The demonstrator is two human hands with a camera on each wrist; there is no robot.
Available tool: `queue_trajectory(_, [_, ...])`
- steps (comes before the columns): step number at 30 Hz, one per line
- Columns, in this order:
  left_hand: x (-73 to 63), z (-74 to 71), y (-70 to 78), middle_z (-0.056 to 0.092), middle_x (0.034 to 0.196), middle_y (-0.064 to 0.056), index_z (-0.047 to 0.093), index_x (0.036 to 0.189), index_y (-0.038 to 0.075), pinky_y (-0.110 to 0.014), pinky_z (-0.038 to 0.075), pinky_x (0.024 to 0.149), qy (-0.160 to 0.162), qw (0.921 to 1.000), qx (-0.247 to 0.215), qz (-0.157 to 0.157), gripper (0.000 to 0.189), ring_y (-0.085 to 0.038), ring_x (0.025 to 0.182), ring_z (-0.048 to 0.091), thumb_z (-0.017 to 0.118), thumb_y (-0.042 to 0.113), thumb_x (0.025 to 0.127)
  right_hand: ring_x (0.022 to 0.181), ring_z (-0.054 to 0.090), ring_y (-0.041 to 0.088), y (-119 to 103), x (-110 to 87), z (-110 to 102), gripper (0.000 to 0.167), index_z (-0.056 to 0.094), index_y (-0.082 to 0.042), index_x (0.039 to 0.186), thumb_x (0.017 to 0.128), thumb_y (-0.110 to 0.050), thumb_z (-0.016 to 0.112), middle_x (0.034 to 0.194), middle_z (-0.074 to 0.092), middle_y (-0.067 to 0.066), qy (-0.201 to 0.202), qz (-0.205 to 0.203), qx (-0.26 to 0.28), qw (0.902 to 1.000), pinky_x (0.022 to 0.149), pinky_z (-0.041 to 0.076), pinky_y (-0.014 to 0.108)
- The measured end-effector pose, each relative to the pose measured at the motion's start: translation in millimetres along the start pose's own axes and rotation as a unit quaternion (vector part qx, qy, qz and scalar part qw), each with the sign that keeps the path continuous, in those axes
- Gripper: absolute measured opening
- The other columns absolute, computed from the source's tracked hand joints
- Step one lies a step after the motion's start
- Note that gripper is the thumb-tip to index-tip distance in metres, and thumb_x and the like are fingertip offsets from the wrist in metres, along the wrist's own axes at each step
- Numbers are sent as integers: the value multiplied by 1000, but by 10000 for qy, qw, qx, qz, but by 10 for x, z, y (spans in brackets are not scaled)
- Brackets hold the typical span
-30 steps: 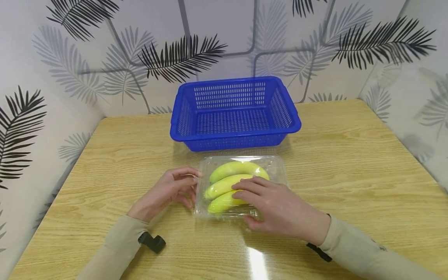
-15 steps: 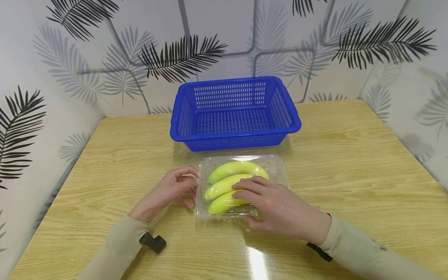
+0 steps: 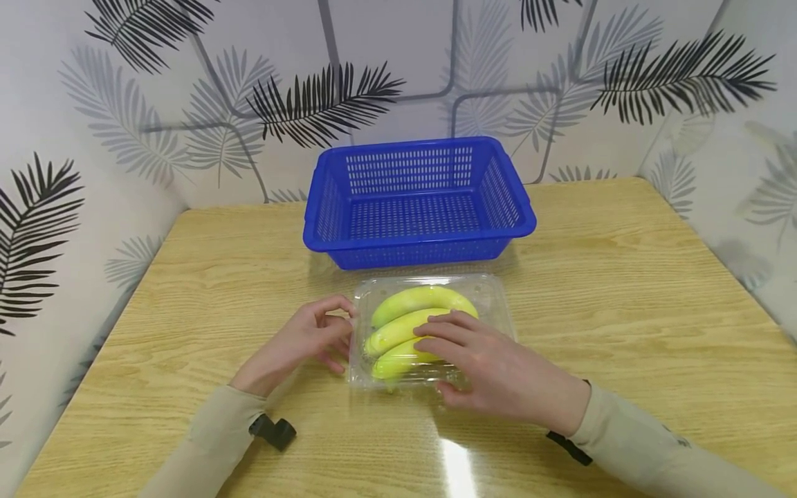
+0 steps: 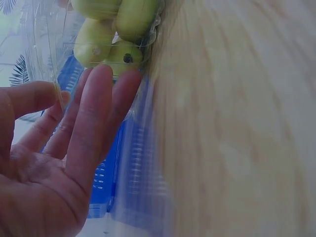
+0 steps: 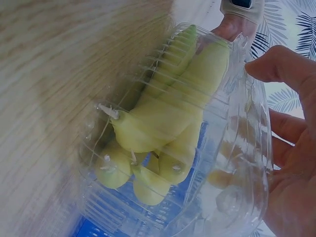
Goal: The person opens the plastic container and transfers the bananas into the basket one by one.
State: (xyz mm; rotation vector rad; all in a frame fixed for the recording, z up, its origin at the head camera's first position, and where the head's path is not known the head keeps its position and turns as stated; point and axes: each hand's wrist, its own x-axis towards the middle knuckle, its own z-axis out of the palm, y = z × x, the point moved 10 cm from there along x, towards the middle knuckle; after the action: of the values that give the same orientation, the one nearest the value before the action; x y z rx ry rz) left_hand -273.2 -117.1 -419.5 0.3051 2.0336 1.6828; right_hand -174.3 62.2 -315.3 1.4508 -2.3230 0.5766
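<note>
A clear plastic clamshell box (image 3: 498,304) with several yellow-green bananas (image 3: 405,332) inside lies in front of the blue basket. At its left side is my left hand (image 3: 311,339); in the left wrist view, thumb and forefinger pinch the thin clear edge of the box, while the other fingers stretch along its side. My right hand (image 3: 498,366) rests spread fingers on top of the lid, its thumb (image 5: 266,66) at the near rim. Banana stems and rounded ends show through the clear wall in the right wrist view. The right hand covers part of two bananas.
Right behind the box stands a blue perforated plastic basket (image 3: 417,242) with nothing in it. The wood-grain table (image 3: 187,290) runs back to leaf-patterned walls (image 3: 398,55). Each wrist carries a small black strap device (image 3: 272,432).
Both hands stay almost where they were around the box. The box and the left hand have shifted only very slightly.
</note>
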Motion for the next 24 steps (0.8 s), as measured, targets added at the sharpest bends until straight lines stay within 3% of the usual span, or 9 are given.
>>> queue_trajectory(11, [17, 10, 0, 68, 86, -15, 55, 109, 7, -47, 59, 56, 32, 9999, 140, -63, 15, -33, 75, 71, 62, 11, 96, 119, 52, 24, 7, 16, -5, 47, 62, -5, 119, 76, -15, 78, 126, 60, 8, 147, 41, 64, 9999, 106, 40, 32])
queue_trajectory(24, [10, 27, 35, 66, 78, -12, 56, 106, 8, -43, 57, 48, 27, 9990, 414, 147, 13, -31, 69, 70, 63, 14, 97, 121, 50, 24, 44, 17, 51, 51, 60, -5, 123, 81, -25, 79, 127, 57, 9, 189, 374, -78, 9991, 108, 36, 29])
